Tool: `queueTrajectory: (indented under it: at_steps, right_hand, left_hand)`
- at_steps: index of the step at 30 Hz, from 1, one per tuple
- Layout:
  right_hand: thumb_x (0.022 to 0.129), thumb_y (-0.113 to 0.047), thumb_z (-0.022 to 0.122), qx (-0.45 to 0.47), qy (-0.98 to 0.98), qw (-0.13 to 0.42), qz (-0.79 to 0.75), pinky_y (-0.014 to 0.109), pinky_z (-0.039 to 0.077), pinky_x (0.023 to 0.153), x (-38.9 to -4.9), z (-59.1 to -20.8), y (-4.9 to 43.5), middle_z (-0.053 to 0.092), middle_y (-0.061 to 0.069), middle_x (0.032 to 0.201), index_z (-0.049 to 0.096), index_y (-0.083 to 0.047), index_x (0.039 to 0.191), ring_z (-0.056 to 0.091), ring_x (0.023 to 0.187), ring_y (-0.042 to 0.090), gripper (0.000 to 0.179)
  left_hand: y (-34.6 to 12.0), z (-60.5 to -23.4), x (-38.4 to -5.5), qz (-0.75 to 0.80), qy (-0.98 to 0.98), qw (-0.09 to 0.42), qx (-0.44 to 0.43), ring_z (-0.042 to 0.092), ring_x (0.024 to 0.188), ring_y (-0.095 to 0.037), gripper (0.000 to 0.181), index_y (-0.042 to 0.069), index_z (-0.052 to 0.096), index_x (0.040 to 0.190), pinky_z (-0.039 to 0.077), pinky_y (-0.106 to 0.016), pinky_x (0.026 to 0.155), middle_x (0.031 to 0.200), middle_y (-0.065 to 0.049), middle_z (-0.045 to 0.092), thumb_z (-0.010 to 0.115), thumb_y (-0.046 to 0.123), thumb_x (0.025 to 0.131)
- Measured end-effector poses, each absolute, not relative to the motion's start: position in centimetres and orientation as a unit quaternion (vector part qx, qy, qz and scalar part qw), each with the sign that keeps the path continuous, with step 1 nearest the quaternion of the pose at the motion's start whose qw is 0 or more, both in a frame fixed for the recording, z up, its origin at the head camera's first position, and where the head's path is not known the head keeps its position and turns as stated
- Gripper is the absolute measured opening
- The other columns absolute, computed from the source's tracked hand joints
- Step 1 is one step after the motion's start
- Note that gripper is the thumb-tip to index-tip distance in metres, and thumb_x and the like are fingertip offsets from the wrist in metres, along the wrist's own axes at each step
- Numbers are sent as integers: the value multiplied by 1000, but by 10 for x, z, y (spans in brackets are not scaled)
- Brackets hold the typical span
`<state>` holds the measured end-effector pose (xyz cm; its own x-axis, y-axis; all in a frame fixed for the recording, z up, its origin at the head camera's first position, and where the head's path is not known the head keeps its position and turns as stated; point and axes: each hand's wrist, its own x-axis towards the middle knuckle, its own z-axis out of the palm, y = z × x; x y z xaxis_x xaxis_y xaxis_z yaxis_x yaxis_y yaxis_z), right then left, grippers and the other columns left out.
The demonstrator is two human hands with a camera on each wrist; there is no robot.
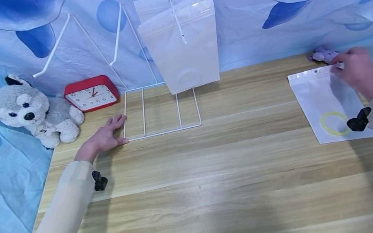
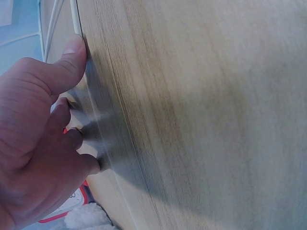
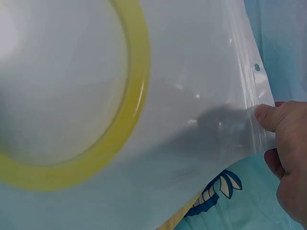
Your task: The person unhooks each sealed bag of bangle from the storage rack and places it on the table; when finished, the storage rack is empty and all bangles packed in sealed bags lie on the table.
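Note:
My right hand [image 1: 359, 72] pinches the upper right edge of a white zip bag [image 1: 319, 93], thumb on its face near the zip strip. A yellow ring [image 3: 136, 91] shows at the bag's lower part, and a small hanging hole [image 3: 257, 67] pierces its top strip. At the left, my left hand [image 1: 105, 137] rests at the front left corner of a white wire rack [image 1: 163, 132], fingers spread and thumb [image 2: 74, 52] touching the rod. Similar white zip bags [image 1: 185, 49] hang on the rack's right prong [image 1: 179, 26]; two other prongs [image 1: 55, 47] stick out bare.
A grey plush husky [image 1: 28, 111] sits at the table's back left, beside a red clock [image 1: 91, 93]. A small purple plush [image 1: 322, 55] lies behind the right hand. Blue patterned cloth [image 1: 251, 43] hangs behind the wooden table [image 1: 217, 183].

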<state>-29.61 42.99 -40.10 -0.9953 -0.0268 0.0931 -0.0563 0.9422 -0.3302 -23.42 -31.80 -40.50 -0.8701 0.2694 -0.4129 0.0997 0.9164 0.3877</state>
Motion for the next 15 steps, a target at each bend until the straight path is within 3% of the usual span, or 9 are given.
queueTrajectory:
  at_steps: [15]
  right_hand:
    - [95, 2, 59, -1, -982, 37, 184, 65, 22, 101, -300, -408, 429, 38, 39, 120, 58, 19, 110, 25, 120, 56, 23]
  left_hand:
    - [-317, -403, -233, 182, 950, 237, 91, -6, 148, -47, 88, 11, 14, 161, 9, -71, 111, 166, -18, 3, 70, 23, 95]
